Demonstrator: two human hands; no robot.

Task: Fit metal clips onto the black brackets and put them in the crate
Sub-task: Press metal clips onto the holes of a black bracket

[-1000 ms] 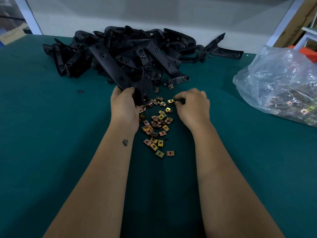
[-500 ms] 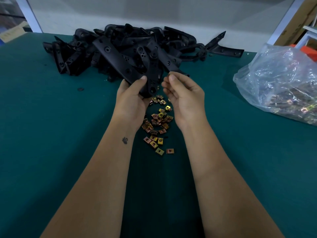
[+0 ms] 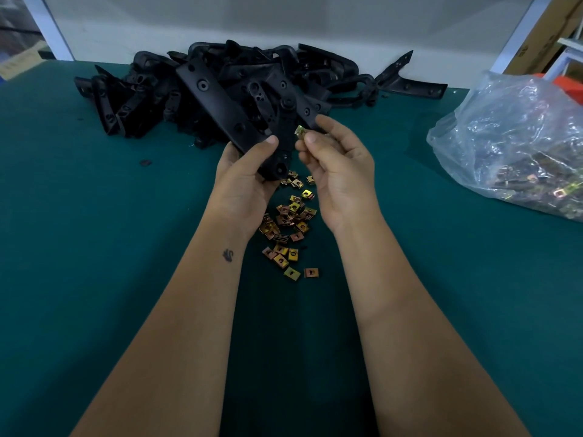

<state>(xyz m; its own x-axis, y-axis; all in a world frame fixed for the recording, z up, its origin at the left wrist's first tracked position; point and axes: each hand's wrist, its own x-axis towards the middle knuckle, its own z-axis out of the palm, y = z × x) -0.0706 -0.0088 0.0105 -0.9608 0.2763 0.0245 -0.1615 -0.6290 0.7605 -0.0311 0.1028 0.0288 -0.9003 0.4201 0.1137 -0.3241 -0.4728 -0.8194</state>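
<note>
My left hand [image 3: 244, 181] grips a black bracket [image 3: 217, 102], a long angled piece held up above the table with its lower end [image 3: 279, 162] in my palm. My right hand [image 3: 339, 165] pinches one gold metal clip [image 3: 299, 132] between thumb and forefinger, right beside the bracket's edge. Several loose gold and copper clips [image 3: 288, 228] lie scattered on the green mat under my hands. A large heap of black brackets [image 3: 151, 89] fills the back of the table. No crate is in view.
A clear plastic bag [image 3: 517, 143] of more clips sits at the right on the green table [image 3: 94, 247]. One bracket [image 3: 410, 85] lies apart behind it. A white wall and frame posts stand behind the table; something orange [image 3: 568, 89] shows at the far right.
My right hand picked a clip from the scattered pile and rose with it. My left hand lifted the bracket off the heap's front. Both hands have come together above the clips.
</note>
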